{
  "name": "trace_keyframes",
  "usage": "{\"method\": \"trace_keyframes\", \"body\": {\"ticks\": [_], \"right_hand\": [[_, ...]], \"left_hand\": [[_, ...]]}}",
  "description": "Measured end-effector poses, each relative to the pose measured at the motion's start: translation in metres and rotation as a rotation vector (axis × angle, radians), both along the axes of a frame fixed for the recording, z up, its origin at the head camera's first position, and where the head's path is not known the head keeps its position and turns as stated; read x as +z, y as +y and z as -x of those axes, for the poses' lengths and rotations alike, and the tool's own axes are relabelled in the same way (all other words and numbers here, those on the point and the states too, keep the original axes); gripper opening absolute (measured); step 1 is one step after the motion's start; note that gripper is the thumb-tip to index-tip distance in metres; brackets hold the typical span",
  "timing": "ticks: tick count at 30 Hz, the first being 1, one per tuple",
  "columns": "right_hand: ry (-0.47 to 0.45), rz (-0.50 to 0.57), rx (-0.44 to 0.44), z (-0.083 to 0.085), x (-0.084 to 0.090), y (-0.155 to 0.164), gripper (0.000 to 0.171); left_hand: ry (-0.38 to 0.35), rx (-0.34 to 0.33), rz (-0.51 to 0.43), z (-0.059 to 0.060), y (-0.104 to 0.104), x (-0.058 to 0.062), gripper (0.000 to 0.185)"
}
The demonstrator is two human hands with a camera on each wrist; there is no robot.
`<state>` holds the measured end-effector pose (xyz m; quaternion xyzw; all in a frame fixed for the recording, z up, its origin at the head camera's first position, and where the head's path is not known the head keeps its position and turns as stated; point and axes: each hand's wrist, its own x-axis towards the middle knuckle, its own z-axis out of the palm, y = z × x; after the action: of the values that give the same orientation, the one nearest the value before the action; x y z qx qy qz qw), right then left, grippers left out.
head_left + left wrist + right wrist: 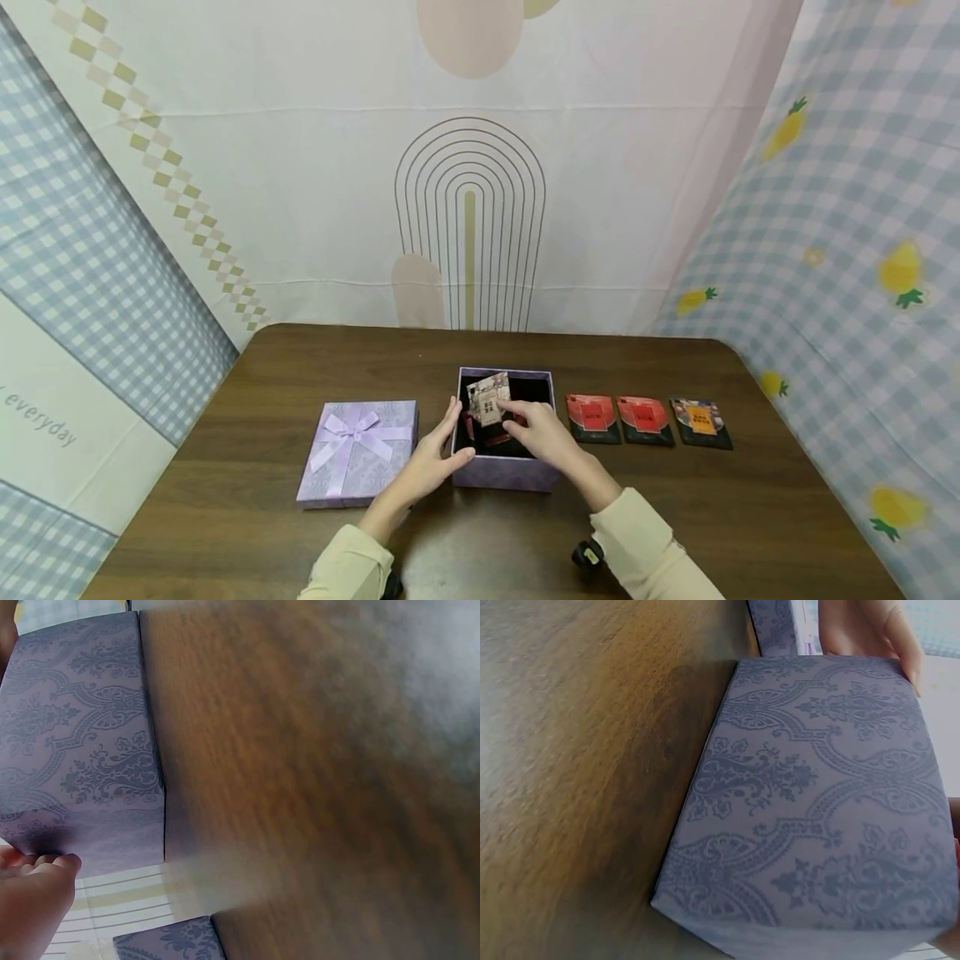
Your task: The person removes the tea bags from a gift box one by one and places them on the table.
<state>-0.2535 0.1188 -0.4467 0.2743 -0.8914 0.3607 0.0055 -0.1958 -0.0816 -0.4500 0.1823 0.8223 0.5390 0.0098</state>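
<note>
A lidless purple patterned box (504, 473) with a dark interior stands on the table in the head view. My left hand (431, 458) rests along its left wall, fingers fairly straight, thumb near the front left corner. Inside the box, a flat packet (489, 400) with a pale printed front lies at a slant over dark, red-edged contents. My right hand (543, 432) reaches in over the right side and pinches the packet's right edge between index finger and thumb. Both wrist views show mostly the box's outer walls; the packet is hidden there.
Left of the box lies its purple lid (360, 454) with a ribbon bow. To the right, a red packet (592, 418), a second red packet (645, 420) and a black-and-orange packet (701, 422) lie in a row on the brown table (675, 517). Patterned cloths hang behind and beside it.
</note>
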Motion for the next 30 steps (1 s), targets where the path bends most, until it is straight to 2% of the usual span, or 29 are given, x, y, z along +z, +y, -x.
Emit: {"method": "trace_keyframes", "body": {"ticks": [7,16,30], "right_hand": [[-0.108,0.142,-0.049,-0.007,0.002,0.014,0.037],[-0.206,0.273,-0.105,-0.014,0.005,0.033,0.039],[-0.327,0.428,-0.097,-0.021,-0.005,0.068,0.041]], "left_hand": [[0.002,0.004,0.000,0.000,-0.001,-0.001,0.068],[-0.006,-0.005,0.001,0.001,0.000,0.000,0.068],[-0.001,-0.011,-0.003,0.001,0.000,0.000,0.067]]}}
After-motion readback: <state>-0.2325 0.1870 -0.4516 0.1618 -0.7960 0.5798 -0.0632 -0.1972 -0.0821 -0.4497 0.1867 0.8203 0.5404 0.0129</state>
